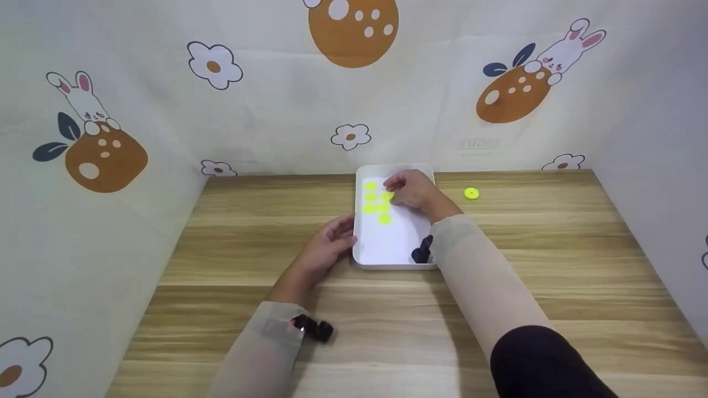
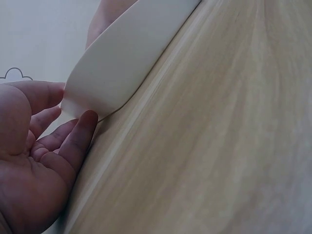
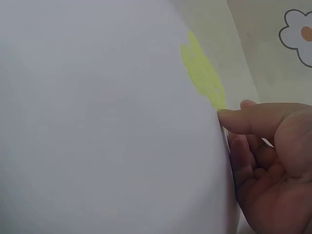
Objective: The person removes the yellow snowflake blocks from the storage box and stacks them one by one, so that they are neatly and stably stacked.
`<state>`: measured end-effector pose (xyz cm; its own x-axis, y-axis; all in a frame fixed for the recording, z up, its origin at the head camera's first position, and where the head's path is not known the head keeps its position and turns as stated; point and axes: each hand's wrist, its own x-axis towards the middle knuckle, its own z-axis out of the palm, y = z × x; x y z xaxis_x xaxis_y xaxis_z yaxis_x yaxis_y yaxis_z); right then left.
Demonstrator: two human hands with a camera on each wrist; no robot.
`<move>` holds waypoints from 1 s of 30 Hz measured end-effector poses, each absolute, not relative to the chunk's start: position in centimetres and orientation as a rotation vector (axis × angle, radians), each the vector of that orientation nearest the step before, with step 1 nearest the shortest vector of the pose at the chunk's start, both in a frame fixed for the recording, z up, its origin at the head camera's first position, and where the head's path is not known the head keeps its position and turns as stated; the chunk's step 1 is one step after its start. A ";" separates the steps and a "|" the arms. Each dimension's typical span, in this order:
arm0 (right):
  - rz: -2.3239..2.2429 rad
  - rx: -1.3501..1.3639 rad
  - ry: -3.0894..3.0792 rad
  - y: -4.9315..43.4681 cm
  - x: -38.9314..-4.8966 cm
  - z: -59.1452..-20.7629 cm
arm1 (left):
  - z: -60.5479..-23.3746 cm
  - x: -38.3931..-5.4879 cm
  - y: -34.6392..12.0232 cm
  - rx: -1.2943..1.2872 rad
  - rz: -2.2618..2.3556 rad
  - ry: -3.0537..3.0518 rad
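In the head view, a shallow white tray (image 1: 398,243) lies on the table near the back wall. Several bright yellow flower-shaped pieces (image 1: 371,197) lie together in its far left part. My right hand (image 1: 415,190) reaches into the tray and pinches a yellow flower-shaped piece (image 1: 389,197) beside the others, its thumb and fingers covering part of it. In the right wrist view, the thumb tip meets the end of the yellow cluster (image 3: 202,70). My left hand (image 1: 327,246) touches the tray's left side with relaxed fingers; the left wrist view shows its fingertips (image 2: 87,118) at a tray corner.
One more yellow flower-shaped piece (image 1: 471,193) lies on the wooden table (image 1: 232,249), to the right of the tray. A pale curtain (image 1: 276,121) printed with rabbits, fruit and flowers stands behind the table. Black wrist cameras (image 1: 318,328) sit on both sleeves.
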<state>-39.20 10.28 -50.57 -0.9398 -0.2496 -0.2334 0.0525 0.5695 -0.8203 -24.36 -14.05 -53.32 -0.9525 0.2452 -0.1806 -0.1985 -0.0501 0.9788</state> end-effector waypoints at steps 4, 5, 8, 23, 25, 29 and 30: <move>-1.318 -0.119 2.507 10.2 -39.2 -50.5 | -53.3 -24.4 -14.1 0.044 2.077 1.931; -1.321 -0.108 2.509 10.1 -39.2 -50.5 | -53.3 -24.4 -14.1 0.047 2.079 1.930; -1.312 -0.091 2.517 10.1 -39.3 -50.4 | -53.3 -24.3 -14.1 0.047 2.084 1.924; -1.295 -0.189 2.590 10.4 -39.6 -50.9 | -53.7 -24.4 -14.1 0.091 2.115 1.888; -1.334 -0.181 2.576 10.3 -39.7 -50.9 | -53.7 -24.3 -14.1 0.088 2.115 1.892; -1.504 -0.138 2.499 10.2 -39.9 -50.6 | -53.6 -24.2 -14.1 0.062 2.131 1.889; -1.555 -0.125 2.468 10.2 -39.9 -50.4 | -53.6 -24.2 -14.1 0.055 2.135 1.890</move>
<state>-39.90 10.22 -50.39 -0.9719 -0.1889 -0.1408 0.0455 0.4360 -0.8988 -24.21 -14.08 -53.57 -0.9574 0.2395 -0.1611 -0.1890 -0.0983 0.9770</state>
